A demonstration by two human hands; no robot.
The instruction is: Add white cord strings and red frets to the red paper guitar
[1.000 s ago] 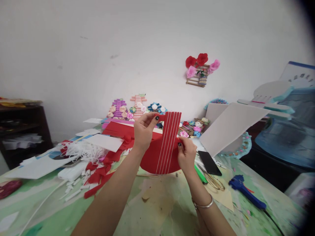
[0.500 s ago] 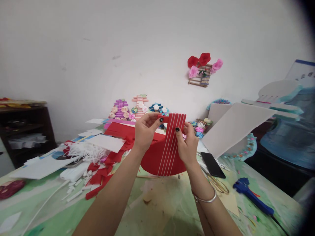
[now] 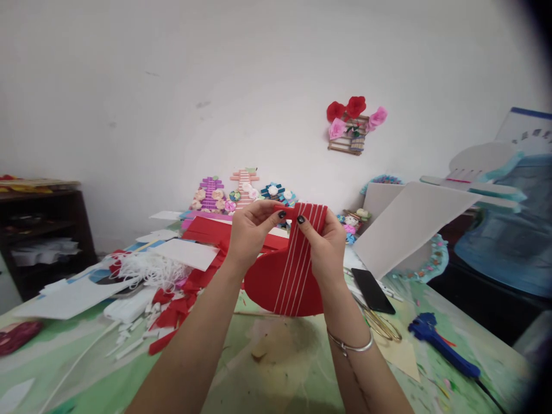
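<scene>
A red craft guitar stands upright in front of me, its round body low and its neck rising between my hands. Several white strings run down the front. My right hand grips the neck near the top, the thumb pressing on its front and the fingers behind, partly hidden. At the neck's upper left edge, my left hand pinches a small red strip between thumb and fingers. Whether that strip is fixed to the neck, I cannot tell.
Red scraps, white string and white sheets lie left. Rightward are a black phone, scissors with gold handles, a blue glue gun and leaning white board. Flower-decorated crafts stand by the wall.
My right thumb has shifted left and up on the neck, toward the strip. The guitar sits slightly lower in view. My left hand keeps its pinch.
</scene>
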